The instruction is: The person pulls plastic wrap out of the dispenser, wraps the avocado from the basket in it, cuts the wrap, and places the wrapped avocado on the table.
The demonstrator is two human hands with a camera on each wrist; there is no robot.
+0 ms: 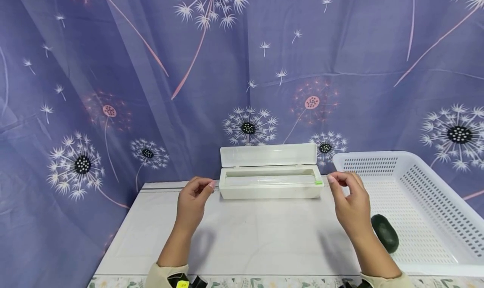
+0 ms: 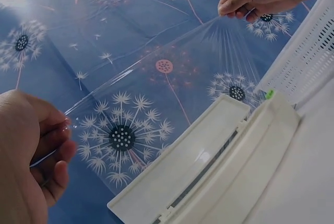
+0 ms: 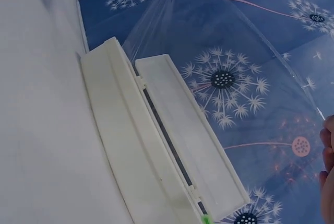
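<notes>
A clear sheet of plastic wrap is stretched taut between both hands, rising from a white wrap dispenser box. My left hand pinches one corner of the film between thumb and fingers, out past the box's left end. At the right end, my right hand pinches the other corner, and the film gathers in creases below it in the left wrist view. The box's lid stands raised at the back. Inside lies the pale roll, and a green slider sits at the right end of the front edge.
To the right stands a white perforated plastic basket holding a dark green oblong vegetable. The white table has a floral strip along its near edge. Behind it hangs a blue dandelion-print curtain.
</notes>
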